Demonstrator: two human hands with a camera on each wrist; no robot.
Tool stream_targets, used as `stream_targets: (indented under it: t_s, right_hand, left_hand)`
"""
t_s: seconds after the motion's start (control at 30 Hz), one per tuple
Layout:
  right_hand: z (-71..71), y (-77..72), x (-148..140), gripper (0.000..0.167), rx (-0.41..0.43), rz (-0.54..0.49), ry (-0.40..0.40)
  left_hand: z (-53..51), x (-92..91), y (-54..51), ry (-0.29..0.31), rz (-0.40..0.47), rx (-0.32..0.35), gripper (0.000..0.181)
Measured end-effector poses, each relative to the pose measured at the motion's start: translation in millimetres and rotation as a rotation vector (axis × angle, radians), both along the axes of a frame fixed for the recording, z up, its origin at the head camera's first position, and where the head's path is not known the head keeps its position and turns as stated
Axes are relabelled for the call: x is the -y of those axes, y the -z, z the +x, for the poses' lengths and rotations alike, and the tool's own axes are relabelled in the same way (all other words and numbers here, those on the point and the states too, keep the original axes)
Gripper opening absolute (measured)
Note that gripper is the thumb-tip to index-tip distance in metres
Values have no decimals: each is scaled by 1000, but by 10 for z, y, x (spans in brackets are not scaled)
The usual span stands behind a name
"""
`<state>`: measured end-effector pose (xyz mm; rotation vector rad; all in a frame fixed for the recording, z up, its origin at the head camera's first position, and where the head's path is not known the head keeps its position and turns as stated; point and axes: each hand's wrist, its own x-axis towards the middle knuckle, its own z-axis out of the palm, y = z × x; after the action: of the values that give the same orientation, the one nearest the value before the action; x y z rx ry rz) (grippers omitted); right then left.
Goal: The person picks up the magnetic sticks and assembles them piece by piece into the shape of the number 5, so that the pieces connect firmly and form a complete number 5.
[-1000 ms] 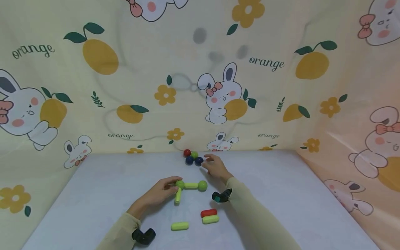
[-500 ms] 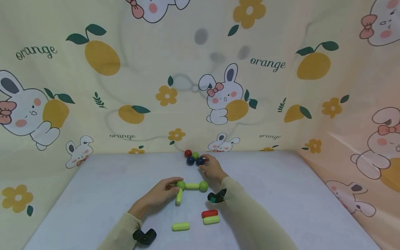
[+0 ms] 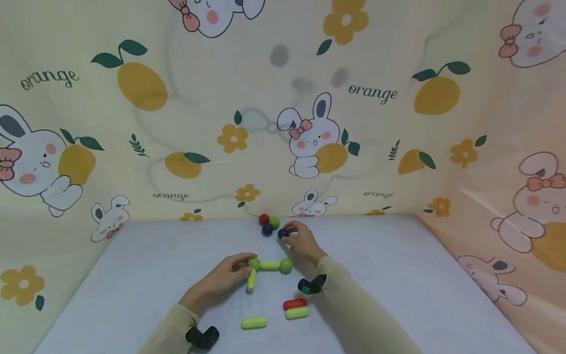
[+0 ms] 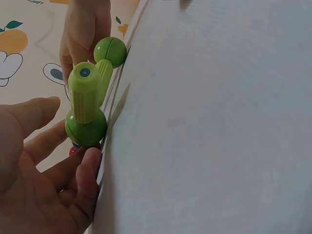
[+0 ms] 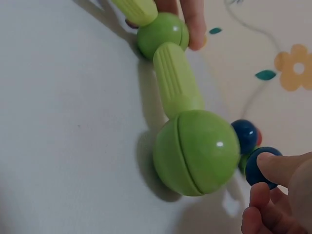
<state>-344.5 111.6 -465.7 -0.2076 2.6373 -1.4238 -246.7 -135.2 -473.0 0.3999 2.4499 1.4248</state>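
In the head view my left hand [image 3: 227, 271] holds the near-left green ball [image 3: 254, 264] of a joined piece, fingers curled around it. In the left wrist view the thumb stands apart from the ball. Two light green toy building rods join that ball: one rod [image 3: 269, 265] leads to a second green ball [image 3: 286, 265], the other rod [image 4: 85, 95] has a dark dot at its end. Farther back, my right hand [image 3: 305, 242] pinches a dark blue ball [image 5: 259, 170] between thumb and fingers.
A red ball [image 3: 264, 219], a green ball [image 3: 274, 223] and another dark blue ball [image 3: 267, 229] sit together near the back edge. Closer in lie a red rod [image 3: 294, 304], a light green rod [image 3: 297, 312] beside it, and another light green rod [image 3: 254, 323]. A patterned cloth [image 3: 247, 167] hangs behind the white table [image 3: 376, 275].
My right hand reached left to the nearer dark blue ball, took hold of it and drew it slightly away from the other balls. The left hand has kept its place on the joined piece.
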Motion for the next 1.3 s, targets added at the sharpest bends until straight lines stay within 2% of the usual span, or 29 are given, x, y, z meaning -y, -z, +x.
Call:
stream_targets:
  t_s: [0.17,0.4,0.63,0.97,1.3]
  right_hand:
    - [112,-62,-60,35,-46,-41,-23]
    - [396,-129,-97,35,-47,-141,-64]
    - [658,-130,-100,37,-36,-177,-139]
    - [973,-59,-15,33,-30,-139,-312]
    - [1129,-25,107,34,62,-109,-370]
  left_hand:
    - [-17,-5,24,-17,-9,12,41]
    - [-33,-12,43,-10,-9,4,41]
    - [-34,-2,41,-8,-3,-4,41]
    - [-30,-4,40,5,8,-18,41]
    - [-29,21,35,31,10,-44,41]
